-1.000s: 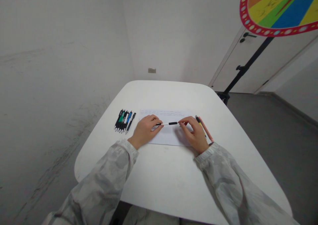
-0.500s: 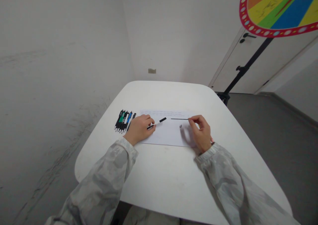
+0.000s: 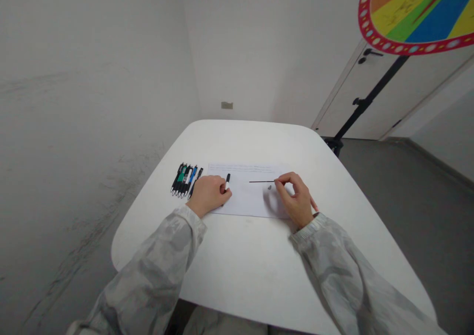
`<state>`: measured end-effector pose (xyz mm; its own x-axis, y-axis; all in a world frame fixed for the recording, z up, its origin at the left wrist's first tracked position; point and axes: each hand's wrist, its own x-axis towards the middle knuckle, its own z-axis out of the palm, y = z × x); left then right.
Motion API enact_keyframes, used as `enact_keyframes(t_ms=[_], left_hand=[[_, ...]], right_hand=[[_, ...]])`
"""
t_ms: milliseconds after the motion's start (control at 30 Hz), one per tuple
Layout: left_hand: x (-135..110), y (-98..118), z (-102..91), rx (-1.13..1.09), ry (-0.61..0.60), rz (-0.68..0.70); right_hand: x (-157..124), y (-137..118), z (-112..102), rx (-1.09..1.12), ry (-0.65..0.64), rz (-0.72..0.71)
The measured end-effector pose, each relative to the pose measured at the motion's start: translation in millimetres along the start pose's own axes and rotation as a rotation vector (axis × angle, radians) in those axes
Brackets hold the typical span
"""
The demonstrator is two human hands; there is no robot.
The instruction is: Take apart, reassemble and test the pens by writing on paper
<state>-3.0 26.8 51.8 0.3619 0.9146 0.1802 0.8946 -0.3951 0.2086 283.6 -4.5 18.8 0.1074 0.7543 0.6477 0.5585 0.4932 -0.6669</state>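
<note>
My left hand (image 3: 209, 194) is closed around a black-and-white pen barrel (image 3: 227, 181), whose black end points up past the fingers. In a pinch of thumb and forefinger, my right hand (image 3: 295, 197) holds a thin dark pen refill (image 3: 261, 181), pointing left above the paper. The two pieces are apart from each other. A small greyish piece (image 3: 269, 187), too small to name surely, lies on the paper just left of my right fingers. Beneath both hands is a white sheet of paper (image 3: 242, 206) with lines of writing along its top.
Several pens (image 3: 181, 179) lie side by side left of my left hand, on a white table (image 3: 237, 256) with rounded corners. Walls stand to the left and behind. A colourful wheel (image 3: 418, 14) on a black stand rises beyond the table's right side, before a door.
My left hand has turned the pen barrel from slanting rightward to nearly pointing away from me. The refill in my right hand has shifted slightly left and toward me.
</note>
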Motion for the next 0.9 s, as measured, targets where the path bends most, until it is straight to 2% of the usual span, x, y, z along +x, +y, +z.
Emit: enact_keyframes(t_ms=[167,267,467,667,900], left_hand=[[0,2,-3.2,-0.005,0.015,0.003],[-1,1,-2.5,-0.022,0.093,0.041],[-3,0,1.6,-0.171,0.296,0.3],[-2,2,9.0,-0.243,0.322,0.462],[-1,1,10.9,-0.261,0.334,0.474]], right_hand=[[0,-4,1,0.015,-0.037,0.008],[0,-5,0,0.042,-0.056,-0.004],[1,-5,2,0.156,-0.087,-0.008],[-1,-3,3,0.221,-0.111,0.014],[-2,-4,4,0.215,-0.109,0.042]])
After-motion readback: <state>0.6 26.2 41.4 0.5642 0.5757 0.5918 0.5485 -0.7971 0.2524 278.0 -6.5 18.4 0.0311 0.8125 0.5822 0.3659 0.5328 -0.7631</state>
